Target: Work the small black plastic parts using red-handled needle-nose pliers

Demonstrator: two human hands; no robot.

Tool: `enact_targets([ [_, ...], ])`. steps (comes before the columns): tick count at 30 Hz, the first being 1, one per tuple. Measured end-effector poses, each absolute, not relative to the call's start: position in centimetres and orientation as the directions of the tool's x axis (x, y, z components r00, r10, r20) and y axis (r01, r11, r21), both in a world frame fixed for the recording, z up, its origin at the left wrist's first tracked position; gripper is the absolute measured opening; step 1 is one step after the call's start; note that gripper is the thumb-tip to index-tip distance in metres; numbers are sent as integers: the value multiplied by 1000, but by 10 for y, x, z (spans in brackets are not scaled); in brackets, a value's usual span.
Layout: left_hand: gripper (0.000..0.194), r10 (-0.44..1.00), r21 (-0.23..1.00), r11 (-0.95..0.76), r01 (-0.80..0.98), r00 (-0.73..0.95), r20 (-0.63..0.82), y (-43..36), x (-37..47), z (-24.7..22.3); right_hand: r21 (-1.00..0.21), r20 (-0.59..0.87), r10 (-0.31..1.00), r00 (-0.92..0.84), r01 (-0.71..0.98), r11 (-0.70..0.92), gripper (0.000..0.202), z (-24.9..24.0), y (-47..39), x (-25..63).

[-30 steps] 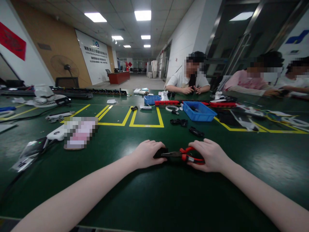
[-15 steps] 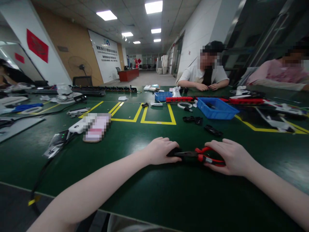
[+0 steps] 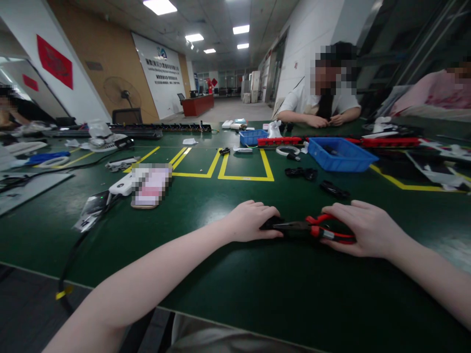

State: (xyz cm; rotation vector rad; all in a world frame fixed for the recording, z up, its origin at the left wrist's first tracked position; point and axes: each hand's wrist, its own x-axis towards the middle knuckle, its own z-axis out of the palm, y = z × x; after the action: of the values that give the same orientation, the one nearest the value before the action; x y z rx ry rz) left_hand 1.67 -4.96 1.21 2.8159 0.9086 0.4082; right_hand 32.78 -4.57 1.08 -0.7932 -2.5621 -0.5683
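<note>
My left hand (image 3: 253, 221) is closed around a small black object (image 3: 271, 223), which is partly hidden by the fingers. My right hand (image 3: 368, 228) holds red-and-black needle-nose pliers (image 3: 316, 230) by the handles. The pliers point left, and their dark jaws reach the black object between my left thumb and fingers. Whether the jaw tips grip it cannot be made out. Just beyond my right hand, a black bundle (image 3: 334, 189) lies on the green table (image 3: 206, 274), with another black bundle (image 3: 300, 173) a little farther back.
A blue bin (image 3: 342, 156) and a smaller blue bin (image 3: 253, 137) stand farther back near red strips. At left lie a phone (image 3: 151, 189), a white power strip (image 3: 127, 182) and a black cable (image 3: 69, 252). A person in white (image 3: 324, 105) sits across the table.
The head view has shifted slightly, so most things appear a little higher and farther right. Both hands keep their hold on the black object and the pliers.
</note>
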Motion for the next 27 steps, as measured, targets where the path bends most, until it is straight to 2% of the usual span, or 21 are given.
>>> enact_targets([
  [6,38,626,260,-776,574,752,207,-51,17,13,256,443,494,-748,634,729,43,15,-53,319],
  [15,37,634,279,-769,575,743,215,-51,17,13,326,473,422,-774,598,732,45,19,-55,319],
  [19,37,596,288,-794,535,778,199,-51,17,13,363,461,395,-794,576,733,46,22,-53,323],
  [27,38,583,319,-797,513,792,183,-52,16,15,374,478,400,-782,593,713,50,16,-50,326],
])
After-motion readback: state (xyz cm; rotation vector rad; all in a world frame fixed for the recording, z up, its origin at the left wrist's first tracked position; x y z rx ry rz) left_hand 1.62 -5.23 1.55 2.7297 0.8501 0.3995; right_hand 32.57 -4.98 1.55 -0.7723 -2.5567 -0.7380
